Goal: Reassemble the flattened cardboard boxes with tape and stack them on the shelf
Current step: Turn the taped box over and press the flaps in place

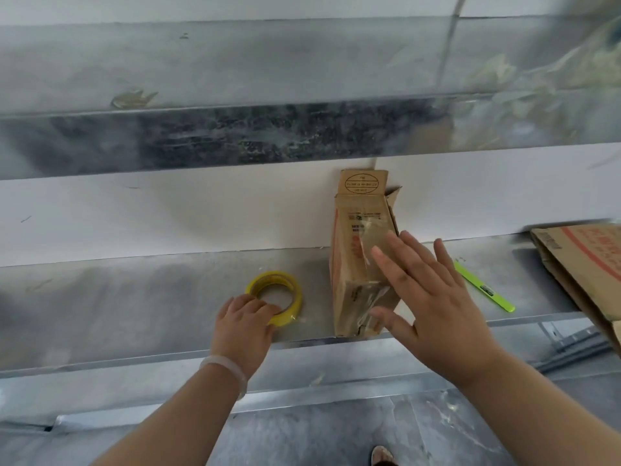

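A small brown cardboard box lies on the metal shelf, its near end sealed with clear tape and its far flaps standing open against the white wall. My right hand is spread flat, fingers apart, over the box's right side and near corner. To the box's left a yellow tape roll rests on the shelf, and my left hand has its fingers curled over the roll's near rim. A white bangle circles my left wrist.
A green utility knife lies on the shelf right of the box. A flattened cardboard box with red print overhangs the shelf at far right. An upper metal shelf spans above. The grey floor and a foot show below.
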Demonstrator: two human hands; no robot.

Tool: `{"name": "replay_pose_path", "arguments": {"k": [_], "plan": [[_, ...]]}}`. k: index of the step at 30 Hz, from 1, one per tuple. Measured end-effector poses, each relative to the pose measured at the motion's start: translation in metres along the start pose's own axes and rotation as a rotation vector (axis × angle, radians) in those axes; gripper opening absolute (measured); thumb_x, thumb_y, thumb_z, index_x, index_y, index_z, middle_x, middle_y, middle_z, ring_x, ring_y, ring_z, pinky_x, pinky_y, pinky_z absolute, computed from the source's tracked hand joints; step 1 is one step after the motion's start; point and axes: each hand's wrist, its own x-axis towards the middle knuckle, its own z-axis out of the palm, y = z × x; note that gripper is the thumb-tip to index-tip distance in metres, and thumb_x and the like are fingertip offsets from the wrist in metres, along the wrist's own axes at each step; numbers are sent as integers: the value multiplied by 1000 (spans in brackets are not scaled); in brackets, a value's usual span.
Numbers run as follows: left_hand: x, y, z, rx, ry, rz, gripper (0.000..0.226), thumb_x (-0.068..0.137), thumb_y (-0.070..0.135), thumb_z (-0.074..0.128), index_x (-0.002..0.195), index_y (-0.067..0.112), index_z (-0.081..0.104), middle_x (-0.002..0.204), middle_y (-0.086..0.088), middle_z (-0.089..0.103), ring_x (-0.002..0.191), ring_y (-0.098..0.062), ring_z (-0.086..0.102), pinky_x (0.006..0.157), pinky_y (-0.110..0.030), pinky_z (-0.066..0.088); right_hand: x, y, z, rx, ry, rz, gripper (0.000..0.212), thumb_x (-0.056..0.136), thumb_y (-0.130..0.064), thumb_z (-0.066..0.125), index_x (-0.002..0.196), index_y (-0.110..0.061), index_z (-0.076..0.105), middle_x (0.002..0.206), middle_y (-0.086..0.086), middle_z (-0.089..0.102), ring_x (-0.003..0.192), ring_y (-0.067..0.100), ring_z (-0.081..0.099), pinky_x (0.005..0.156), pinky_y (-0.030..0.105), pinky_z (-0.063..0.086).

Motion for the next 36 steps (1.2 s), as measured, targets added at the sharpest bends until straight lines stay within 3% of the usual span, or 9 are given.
{"name": "replay_pose_path", "arguments": {"k": [5,8,10,14,18,23,26,31,36], "plan": [[0,10,-24,-193,42,36,32,81,35,47,102,30,70,97,9,69,89,-22,66,92,-46,48,-4,-28,-5,92,108,18,59,95,-41,51,145,-11,42,150,3,44,142,21,36,118,41,27],[-5,20,-61,-441,104,78,36,85,41,47,110,28,69,100,21,60,90,-7,60,86,-23,47,13,-52,-17,187,103,130,52,94,-41,48,138,-14,53,130,-1,61,123,16,49,107,27,32],[-6,26,-85,-558,128,123,35,87,40,49,115,31,68,100,25,57,92,-1,57,79,-8,41,32,-70,-30,243,-8,193,49,96,-44,45,139,-21,53,126,-5,61,120,11,46,103,23,35],[-10,40,-119,-676,185,201,35,90,36,51,122,36,65,97,18,57,93,-9,58,75,-9,40,58,-86,-41,293,-227,254,51,95,-52,48,141,-31,46,127,-13,52,121,5,43,100,17,31],[-9,49,-139,-632,236,258,34,91,34,50,123,40,61,99,19,57,95,-5,56,75,-7,39,67,-91,-43,470,-156,407,24,89,-42,65,111,-31,68,95,-17,60,86,0,57,82,18,49],[-5,53,-148,-466,223,277,34,92,42,49,123,39,62,93,21,59,91,5,54,77,-4,37,70,-90,-41,529,-170,511,5,92,-33,64,88,-32,67,83,-15,63,77,-1,59,67,13,46],[-2,55,-149,-367,217,289,38,93,45,45,123,32,64,92,22,56,87,10,49,77,-1,34,71,-87,-41,614,-208,572,13,94,-32,61,81,-32,60,82,-12,64,73,3,62,65,16,44],[8,59,-154,-249,82,206,56,85,65,30,121,38,64,87,16,65,83,-1,55,72,-20,44,63,-87,-49,830,-236,693,13,97,-27,56,86,-22,62,81,-5,69,66,11,69,75,30,56],[9,60,-159,-517,-49,145,40,74,73,40,109,62,58,100,35,64,98,12,56,80,-7,41,58,-83,-47,1224,-206,864,17,99,-13,52,94,-3,64,79,4,72,73,19,70,72,39,61]]}}
